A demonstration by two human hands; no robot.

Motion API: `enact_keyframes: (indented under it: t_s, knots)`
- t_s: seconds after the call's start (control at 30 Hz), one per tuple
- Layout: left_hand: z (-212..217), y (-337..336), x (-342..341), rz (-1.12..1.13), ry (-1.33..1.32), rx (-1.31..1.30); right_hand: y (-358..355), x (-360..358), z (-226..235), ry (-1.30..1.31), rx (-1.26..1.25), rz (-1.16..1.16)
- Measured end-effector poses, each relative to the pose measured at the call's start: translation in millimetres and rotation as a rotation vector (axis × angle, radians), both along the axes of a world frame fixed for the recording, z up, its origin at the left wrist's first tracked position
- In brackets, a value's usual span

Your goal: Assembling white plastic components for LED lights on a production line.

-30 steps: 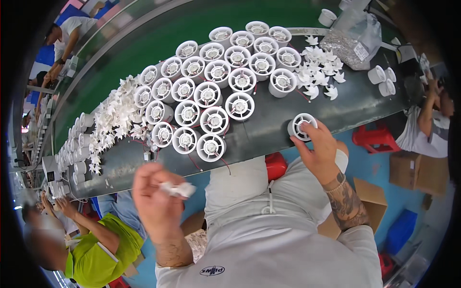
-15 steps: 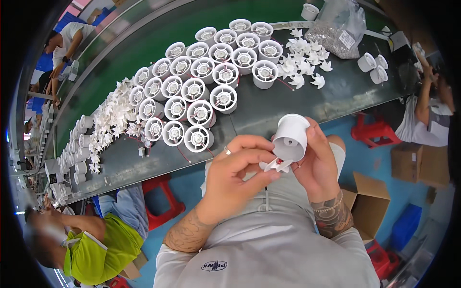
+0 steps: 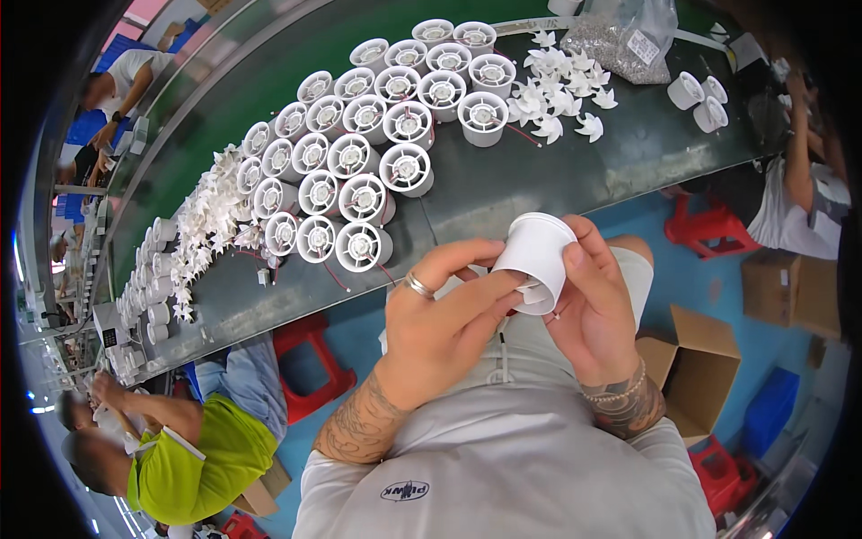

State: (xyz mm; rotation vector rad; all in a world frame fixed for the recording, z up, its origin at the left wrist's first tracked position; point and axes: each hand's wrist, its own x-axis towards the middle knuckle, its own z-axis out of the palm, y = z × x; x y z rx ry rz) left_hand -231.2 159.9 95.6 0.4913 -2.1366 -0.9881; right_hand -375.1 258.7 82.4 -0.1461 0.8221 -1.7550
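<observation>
A white round plastic fan housing is tilted above my lap, its open end facing down toward me. My right hand grips its right side, with the thumb on the outer wall. My left hand has its fingers closed at the opening and reaching inside. In there, part of a white fan impeller shows at the fingertips; the rest is hidden by the wall and fingers. Beyond my hands, finished-looking white housings with spoked rings stand in rows on the dark bench, several with thin red wires.
Loose white impellers lie in a heap at left and a smaller pile at upper right. A clear bag of small metal parts sits behind three separate housings. Co-workers sit on both sides; an open carton stands right of me.
The impeller, held below the housing's opening before, has moved up into it with my left fingers. My view has shifted slightly, while my right hand keeps its grip.
</observation>
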Motion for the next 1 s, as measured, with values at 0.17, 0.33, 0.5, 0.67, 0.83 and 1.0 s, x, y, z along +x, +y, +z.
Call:
enact_keyframes:
  t_s: [0.17,0.33,0.5,0.67,0.83,1.0]
  knots:
    - [1.0,3.6,3.3,0.007,0.049,0.163,1.9,4.4,-6.3,0.016,-0.013,0.006]
    - [-12.8,5.9,7.1,-0.038,0.144,0.285,1.8,8.6,0.7,0.078,-0.009,-0.062]
    - [-4.5,-0.6,7.6,-0.102,0.017,0.32,6.2,8.6,-0.3,0.068,0.001,-0.044]
    - [-1.8,1.6,12.0,-0.232,-0.055,0.451,8.0,13.8,-0.2,0.126,0.022,-0.031]
    - [1.7,2.0,10.8,-0.177,-0.087,0.487,5.8,6.0,-4.7,0.09,0.061,0.015]
    - [11.3,-5.8,12.9,-0.191,-0.215,0.433,8.8,-1.3,-18.4,-0.027,0.028,0.121]
